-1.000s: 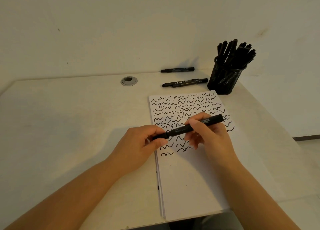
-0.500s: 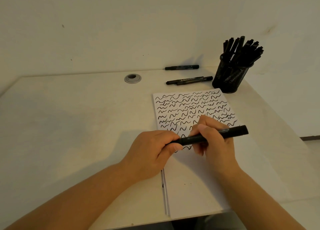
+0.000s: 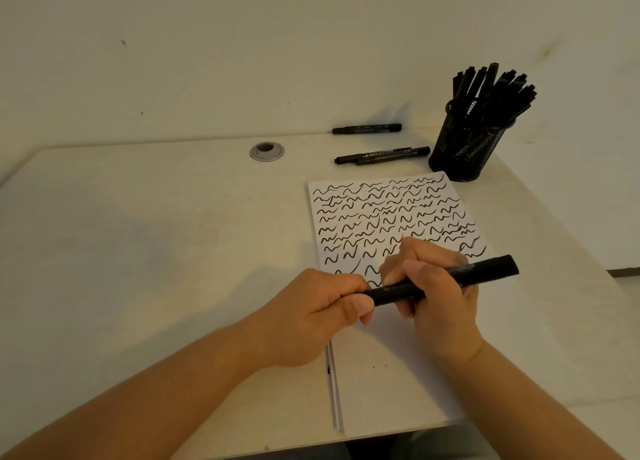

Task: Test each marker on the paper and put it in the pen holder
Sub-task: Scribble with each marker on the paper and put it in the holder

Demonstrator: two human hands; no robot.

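Head view showed the marker lying left-right, both hands' fingers closed on it, pen holder far right.

Print on the held marker and the desk markers is too small to read.

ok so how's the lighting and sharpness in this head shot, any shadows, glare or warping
Head view: dim, warm yellowish light with no glare; soft shadows fall left of the hands on the pale wooden table and behind the black mesh pen holder; the table edges bow from the wide-angle lens; the black marker held in the left hand and right hand looks fairly sharp, its print unreadable.
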